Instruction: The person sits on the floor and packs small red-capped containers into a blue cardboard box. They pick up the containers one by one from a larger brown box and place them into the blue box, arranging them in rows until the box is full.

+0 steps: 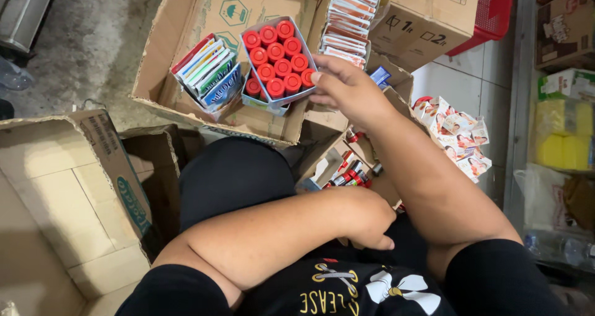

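Note:
My right hand (347, 89) grips the edge of a small open carton (277, 58) packed with several red-capped bottles, holding it over an open cardboard box (186, 18). A second small carton of the same bottles (260, 99) lies just under it. My left hand (365, 217) rests curled near my lap, beside a small box of red-capped bottles (347, 173); whether it holds anything is hidden. My forearms cross over my black-clad knee.
The open cardboard box also holds a pack of flat sachets (207, 74). Boxed packets (347, 24) lean behind it. A closed carton (427, 18), red crate (489, 9), strip of sachets (458, 136), yellow sponges (561, 136) and empty cartons (68, 186) surround me.

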